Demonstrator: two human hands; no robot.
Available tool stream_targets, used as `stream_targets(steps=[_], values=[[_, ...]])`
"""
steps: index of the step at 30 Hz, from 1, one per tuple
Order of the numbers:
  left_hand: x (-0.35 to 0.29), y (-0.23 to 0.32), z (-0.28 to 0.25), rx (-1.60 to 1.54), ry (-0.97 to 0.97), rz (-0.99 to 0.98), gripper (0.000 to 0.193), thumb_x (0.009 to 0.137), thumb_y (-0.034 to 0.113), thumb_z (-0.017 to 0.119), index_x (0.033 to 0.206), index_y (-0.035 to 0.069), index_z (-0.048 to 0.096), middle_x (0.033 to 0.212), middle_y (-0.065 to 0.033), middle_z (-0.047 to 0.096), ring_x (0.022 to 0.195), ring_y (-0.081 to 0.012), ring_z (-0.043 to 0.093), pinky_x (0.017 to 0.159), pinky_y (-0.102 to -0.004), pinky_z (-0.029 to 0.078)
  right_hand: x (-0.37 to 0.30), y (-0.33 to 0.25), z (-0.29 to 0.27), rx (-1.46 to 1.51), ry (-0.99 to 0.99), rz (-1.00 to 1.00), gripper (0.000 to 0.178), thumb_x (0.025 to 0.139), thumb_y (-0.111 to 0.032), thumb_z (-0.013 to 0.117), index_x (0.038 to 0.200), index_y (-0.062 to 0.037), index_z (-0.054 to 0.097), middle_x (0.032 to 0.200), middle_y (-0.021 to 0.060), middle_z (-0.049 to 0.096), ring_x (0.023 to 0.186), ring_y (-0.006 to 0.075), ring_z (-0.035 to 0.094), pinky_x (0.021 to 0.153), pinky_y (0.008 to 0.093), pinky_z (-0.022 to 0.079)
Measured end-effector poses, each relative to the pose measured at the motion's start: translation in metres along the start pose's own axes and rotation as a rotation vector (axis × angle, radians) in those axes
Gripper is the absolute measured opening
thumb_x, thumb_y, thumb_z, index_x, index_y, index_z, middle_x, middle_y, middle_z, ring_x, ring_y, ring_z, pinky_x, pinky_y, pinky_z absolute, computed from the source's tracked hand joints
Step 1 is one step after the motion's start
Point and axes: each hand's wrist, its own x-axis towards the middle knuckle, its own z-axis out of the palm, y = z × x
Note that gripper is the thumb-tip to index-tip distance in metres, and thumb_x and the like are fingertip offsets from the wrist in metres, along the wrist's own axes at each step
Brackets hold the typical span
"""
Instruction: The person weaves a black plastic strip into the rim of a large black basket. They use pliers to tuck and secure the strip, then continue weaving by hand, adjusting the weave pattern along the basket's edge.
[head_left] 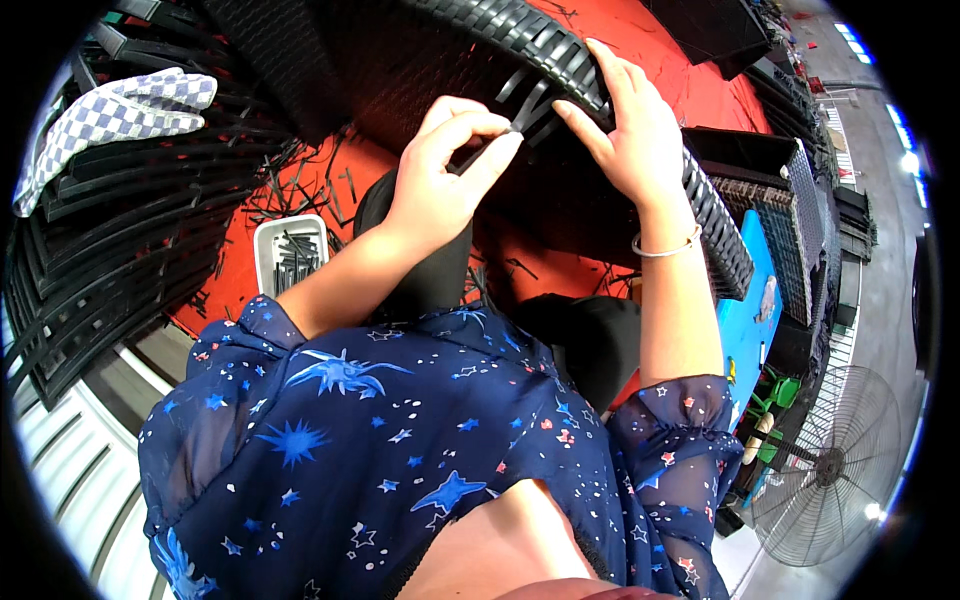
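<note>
A black woven rattan-style piece (500, 35) stands across my knees, its thick braided rim curving from the top middle down to the right. Between the thumb and index finger of my left hand (440, 175) is the end of a flat black strip (530, 108), which sticks out at the inner side of that rim. My right hand (635, 140) grips the rim just to the right, fingers laid over its outer side and thumb on the inner side. The inside of the piece is dark, so its weave there is hard to make out.
A white tub (262, 262) of cut black strips stands on the red floor covering (235, 245), with scraps scattered around. Curved black frames (140, 250) are stacked at left, under a checkered glove (140, 105). A blue board (738, 335) and a fan (830, 467) stand at right.
</note>
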Motion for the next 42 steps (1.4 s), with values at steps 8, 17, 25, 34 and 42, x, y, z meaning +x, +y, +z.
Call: stream_targets(steps=[8, 17, 25, 34, 42], values=[[0.058, -0.019, 0.041, -0.102, -0.279, 0.593, 0.01, 0.105, 0.007, 0.056, 0.11, -0.001, 0.061, 0.116, -0.0177, 0.071, 0.109, -0.0288, 0.069, 0.097, -0.0401, 0.054, -0.007, -0.001, 0.002, -0.009, -0.091, 0.053, 0.081, 0.078, -0.03, 0.084, 0.148, -0.0102, 0.049, 0.126, 0.0152, 0.063, 0.109, 0.035, 0.064, 0.093, 0.0454, 0.053], [0.056, -0.013, 0.061, -0.118, -0.159, 0.365, 0.019, 0.098, 0.016, 0.07, 0.104, 0.002, 0.058, 0.083, -0.0022, 0.059, 0.072, -0.0059, 0.057, 0.066, -0.0232, 0.048, -0.009, 0.003, -0.001, -0.085, -0.059, 0.085, 0.085, 0.074, -0.037, 0.085, 0.145, -0.0084, 0.05, 0.125, 0.0162, 0.064, 0.109, 0.0356, 0.065, 0.092, 0.0454, 0.054], [0.041, -0.05, 0.012, 0.353, -0.19, 0.67, 0.064, 0.082, 0.009, 0.082, 0.139, 0.002, 0.054, 0.137, -0.0179, 0.061, 0.13, -0.0378, 0.058, 0.11, -0.0473, 0.048, -0.002, 0.002, -0.006, -0.074, -0.034, 0.083, 0.083, 0.079, -0.052, 0.082, 0.142, -0.0062, 0.053, 0.119, 0.0174, 0.066, 0.107, 0.0358, 0.066, 0.092, 0.0452, 0.054], [0.082, -0.036, -0.022, 0.595, -0.546, 0.884, 0.042, 0.086, 0.01, 0.075, 0.127, 0.007, 0.068, 0.135, -0.0099, 0.067, 0.126, -0.0309, 0.062, 0.108, -0.0452, 0.048, -0.003, 0.0, -0.01, -0.088, -0.017, 0.051, 0.077, 0.082, -0.048, 0.08, 0.144, -0.0107, 0.053, 0.121, 0.0139, 0.066, 0.109, 0.0339, 0.066, 0.092, 0.043, 0.055], [0.101, -0.021, -0.002, 0.419, -0.718, 1.008, 0.027, 0.087, 0.015, 0.074, 0.112, 0.005, 0.071, 0.114, -0.0103, 0.072, 0.109, -0.0302, 0.069, 0.095, -0.0416, 0.057, -0.01, 0.005, -0.004, -0.1, -0.014, 0.061, 0.085, 0.077, -0.049, 0.083, 0.144, -0.0079, 0.052, 0.121, 0.0153, 0.065, 0.105, 0.0336, 0.066, 0.092, 0.0448, 0.054]])
